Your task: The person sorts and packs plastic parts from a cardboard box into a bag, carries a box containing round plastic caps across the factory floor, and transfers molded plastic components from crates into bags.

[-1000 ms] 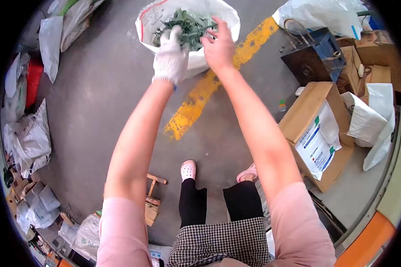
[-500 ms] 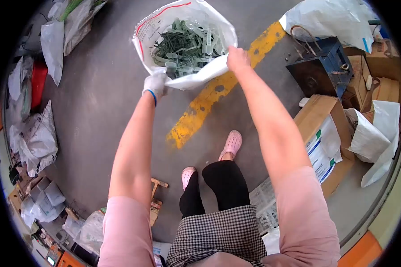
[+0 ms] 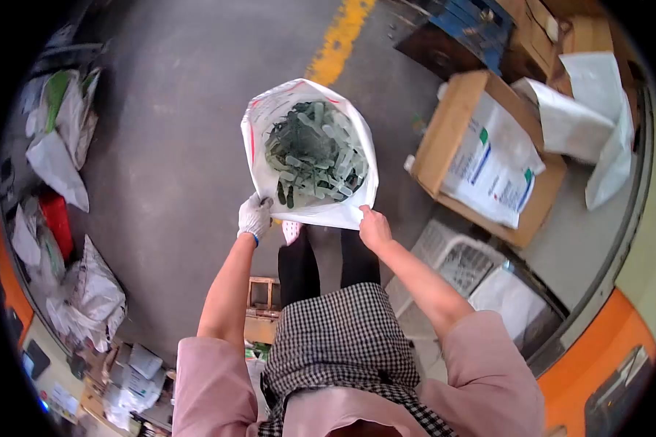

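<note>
A white sack (image 3: 310,216) with a red stripe inside its rim hangs in front of my legs, its mouth wide and facing me. Inside lies a heap of dark green and translucent pale plastic pieces (image 3: 317,149). My left hand (image 3: 255,216), in a white knitted glove with a blue cuff, grips the sack's near left rim. At the near right rim, my bare right hand (image 3: 374,229) pinches the edge between thumb and fingers. The near edge is stretched between the two hands. The sack's lower part is hidden from above.
To the right stands an open cardboard box (image 3: 452,135) holding a printed white bag (image 3: 492,164). A white plastic crate (image 3: 444,251) is near my right arm. A small wooden stool (image 3: 262,328) stands by my left leg. White sacks (image 3: 95,295) lie at the left, and a blue machine (image 3: 466,33) is at upper right.
Both hands have drawn the sack closer to my body, and my arms are more bent. The sack now covers most of my feet. The view has shifted relative to the floor.
</note>
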Demonstrator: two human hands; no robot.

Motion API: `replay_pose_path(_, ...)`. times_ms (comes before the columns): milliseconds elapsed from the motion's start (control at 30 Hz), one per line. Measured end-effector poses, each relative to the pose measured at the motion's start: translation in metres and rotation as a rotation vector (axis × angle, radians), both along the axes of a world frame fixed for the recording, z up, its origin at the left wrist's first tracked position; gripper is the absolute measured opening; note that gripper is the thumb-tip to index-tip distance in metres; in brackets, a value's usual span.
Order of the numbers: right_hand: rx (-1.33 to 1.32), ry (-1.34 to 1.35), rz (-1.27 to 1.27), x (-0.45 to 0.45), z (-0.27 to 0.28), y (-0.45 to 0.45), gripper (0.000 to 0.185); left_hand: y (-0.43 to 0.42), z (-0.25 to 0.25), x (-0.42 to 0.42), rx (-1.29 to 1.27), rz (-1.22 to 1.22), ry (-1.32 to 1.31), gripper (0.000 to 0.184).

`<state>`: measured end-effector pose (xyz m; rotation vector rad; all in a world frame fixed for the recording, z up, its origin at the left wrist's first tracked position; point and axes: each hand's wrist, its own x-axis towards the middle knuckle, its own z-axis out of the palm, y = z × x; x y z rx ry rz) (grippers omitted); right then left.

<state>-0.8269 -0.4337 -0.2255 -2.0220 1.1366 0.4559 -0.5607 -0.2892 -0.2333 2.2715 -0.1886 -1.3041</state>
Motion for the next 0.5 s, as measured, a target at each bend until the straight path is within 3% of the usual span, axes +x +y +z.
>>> replay_pose_path(33,0.037,0.066,-0.016,-0.011,0.002,0.011,0.03,0.003,-0.009,-0.01,0.004,-0.032,0.018,0.02)
replay_pose_path(100,0.056,0.161,-0.049,-0.023,0.001,0.034,0.028,0.007,-0.023,-0.027,-0.019,-0.133,-0.214,0.017)
replay_pose_path(133,0.072,0.238,-0.046,-0.027,0.001,0.043,0.027,-0.003,-0.009,-0.035,-0.015,-0.149,-0.209,0.017)
replay_pose_path(200,0.064,0.238,0.13,-0.03,-0.001,0.054,0.026,-0.028,0.023,-0.052,0.054,-0.555,-0.983,0.026)
replay_pose_path(233,0.042,0.231,0.191,-0.025,-0.003,0.052,0.024,-0.045,0.038,-0.057,0.05,-0.577,-0.974,0.026)
replay_pose_path(300,0.019,0.279,0.402,-0.006,-0.003,0.033,0.02,-0.073,0.054,-0.071,-0.179,-1.18,-1.044,0.048)
replay_pose_path(333,0.048,0.311,0.481,-0.002,-0.01,0.024,0.021,-0.078,0.044,-0.083,-0.174,-1.2,-1.025,0.048)
replay_pose_path(400,-0.028,0.436,0.748,-0.01,-0.043,0.015,0.032,-0.09,0.009,-0.096,-0.009,-1.823,-0.926,0.035)
replay_pose_path(433,-0.017,0.435,0.739,-0.02,-0.066,0.011,0.032,-0.091,-0.021,-0.093,0.216,-1.354,-0.556,0.034)
replay_pose_path(500,0.227,0.617,0.873,-0.042,-0.097,0.009,0.051,-0.028,-0.139,-0.072,-0.095,-1.398,-1.132,0.06)
